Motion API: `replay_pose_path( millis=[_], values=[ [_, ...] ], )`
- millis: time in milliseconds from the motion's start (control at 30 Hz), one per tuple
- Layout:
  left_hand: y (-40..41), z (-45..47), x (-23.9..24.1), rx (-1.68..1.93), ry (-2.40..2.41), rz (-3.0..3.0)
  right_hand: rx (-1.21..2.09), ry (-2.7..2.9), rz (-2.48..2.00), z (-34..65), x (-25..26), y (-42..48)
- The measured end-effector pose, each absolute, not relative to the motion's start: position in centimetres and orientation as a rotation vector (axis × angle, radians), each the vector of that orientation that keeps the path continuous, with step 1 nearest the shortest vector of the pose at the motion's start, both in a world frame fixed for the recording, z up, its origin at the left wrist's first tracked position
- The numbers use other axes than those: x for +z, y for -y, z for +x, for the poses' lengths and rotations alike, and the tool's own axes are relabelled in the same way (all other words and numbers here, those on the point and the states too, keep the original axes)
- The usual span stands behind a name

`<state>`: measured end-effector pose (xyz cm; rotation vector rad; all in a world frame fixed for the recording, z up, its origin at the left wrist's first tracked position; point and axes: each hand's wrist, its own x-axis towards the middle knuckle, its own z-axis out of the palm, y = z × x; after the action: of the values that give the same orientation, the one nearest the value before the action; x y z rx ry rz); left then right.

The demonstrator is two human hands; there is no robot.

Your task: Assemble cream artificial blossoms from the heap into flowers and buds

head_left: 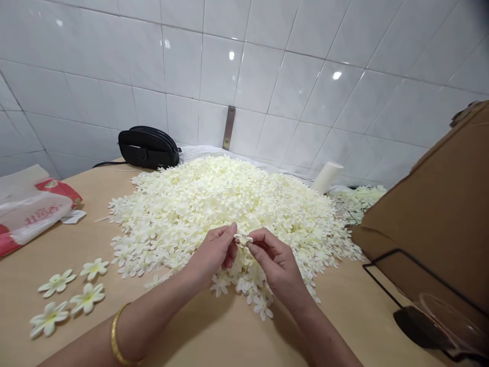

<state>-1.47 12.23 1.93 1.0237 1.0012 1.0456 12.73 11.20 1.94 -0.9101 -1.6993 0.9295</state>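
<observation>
A big heap of small cream fabric flowers [237, 204] covers the middle of the wooden table [214, 336]. Just above its near edge, my left hand [214, 253] and my right hand [273, 260] meet, both pinching one small cream flower [243, 238] between thumb and fingertips. A gold bangle [116, 334] circles my left wrist. Several larger cream flowers with yellow centres [71, 298] lie spread flat on the table to the left of my left forearm.
A black pouch [148, 147] sits by the white tiled wall. A red and white plastic bag [28, 211] lies at the left edge. A brown cardboard box [435, 214] and a black wire rack [420, 290] fill the right. A white roll [326, 177] stands behind the heap.
</observation>
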Motion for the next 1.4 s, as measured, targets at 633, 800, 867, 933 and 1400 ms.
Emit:
replay_pose_path(
  millis=[633,800,867,933,1400],
  values=[
    [-12.4,-2.1,2.1,0.999,-0.756,1.164,1.53,1.299,-0.824,14.4,1.8,-11.6],
    [-12.2,-2.2,2.6,0.961,-0.782,1.195,1.524,1.364,-0.828,14.5,2.1,-11.6],
    [-11.9,-1.9,2.6,0.967,-0.857,1.249,1.481,1.407,-0.879,14.2,2.1,-11.4],
    [-11.4,-1.5,2.5,1.022,-1.002,1.363,1.355,1.471,-0.985,13.5,2.0,-11.0],
    [-10.9,-0.2,2.3,1.242,-1.047,1.393,1.143,1.327,-1.007,12.1,1.4,-11.5]
  ],
)
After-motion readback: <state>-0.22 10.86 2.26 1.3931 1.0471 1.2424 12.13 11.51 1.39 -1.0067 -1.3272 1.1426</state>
